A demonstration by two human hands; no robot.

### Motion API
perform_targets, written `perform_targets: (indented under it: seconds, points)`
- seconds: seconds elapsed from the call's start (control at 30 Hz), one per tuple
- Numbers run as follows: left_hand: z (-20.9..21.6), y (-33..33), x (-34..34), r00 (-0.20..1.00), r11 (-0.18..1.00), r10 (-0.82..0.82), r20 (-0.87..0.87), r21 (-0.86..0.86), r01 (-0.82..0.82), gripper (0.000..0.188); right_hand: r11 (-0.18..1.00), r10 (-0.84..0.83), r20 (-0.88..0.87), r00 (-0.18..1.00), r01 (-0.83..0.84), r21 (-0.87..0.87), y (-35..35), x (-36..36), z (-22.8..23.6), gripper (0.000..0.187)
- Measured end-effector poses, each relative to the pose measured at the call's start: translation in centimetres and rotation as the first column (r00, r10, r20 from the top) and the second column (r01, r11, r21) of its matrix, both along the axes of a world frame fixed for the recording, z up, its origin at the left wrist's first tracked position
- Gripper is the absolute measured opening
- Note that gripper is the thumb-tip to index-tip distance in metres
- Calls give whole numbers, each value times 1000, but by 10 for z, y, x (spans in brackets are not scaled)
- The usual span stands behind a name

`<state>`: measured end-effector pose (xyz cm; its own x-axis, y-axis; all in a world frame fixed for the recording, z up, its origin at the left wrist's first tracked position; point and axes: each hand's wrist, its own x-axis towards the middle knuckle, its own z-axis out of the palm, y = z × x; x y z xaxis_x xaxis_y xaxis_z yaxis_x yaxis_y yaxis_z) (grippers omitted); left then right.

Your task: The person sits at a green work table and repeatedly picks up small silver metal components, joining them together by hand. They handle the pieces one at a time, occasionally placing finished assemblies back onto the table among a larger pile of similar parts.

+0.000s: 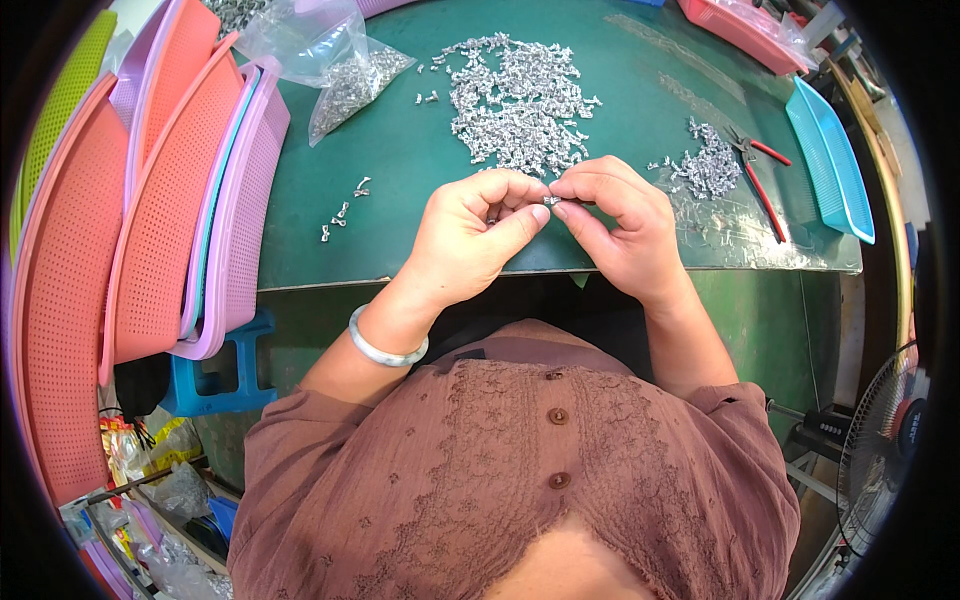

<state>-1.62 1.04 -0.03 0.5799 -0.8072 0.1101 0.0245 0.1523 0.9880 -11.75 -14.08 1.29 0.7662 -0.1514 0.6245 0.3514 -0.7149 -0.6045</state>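
Observation:
My left hand [475,230] and my right hand [625,220] meet above the table's near edge, fingertips pinched together. Between them is a small silvery metal part [551,200], gripped from both sides; its exact shape is too small to make out. Just beyond the hands spreads a large heap of similar small metal parts [520,105]. To the right lies a smaller pile of metal parts [708,163], with red-handled pliers [760,180] touching its edge. A few loose metal parts [341,212] lie left of my left hand.
The work stands on a green tabletop [330,250]. Stacked pink, purple and green perforated baskets [165,220] rise at the left, beside a clear plastic bag of metal parts [355,85]. A blue basket [830,165] sits at the right edge, a fan [880,450] lower right, a blue stool [225,370] lower left.

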Motion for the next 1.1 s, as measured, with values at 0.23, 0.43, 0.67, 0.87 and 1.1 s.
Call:
perform_targets:
  seconds: [0.23,0.43,0.67,0.87,1.1]
  points:
    - [1,1,1,999,1000,3,-35,18,-2,9,993,-89,4,996,89,-78,-8,1,1,19]
    - [9,1,4,981,999,36,-191,26,-32,8,914,-259,-44,965,230,-336,-18,2,-2,19]
    - [5,5,19,890,994,-53,-453,-113,2,12,877,-260,-51,964,214,-431,-17,2,-3,21]
    - [4,4,17,914,996,-44,-404,-88,9,15,940,-243,-111,964,205,-272,-17,0,-2,13]
    - [5,1,13,941,1000,-2,-340,-21,-6,9,923,-267,-106,958,222,-314,-9,3,-8,6]
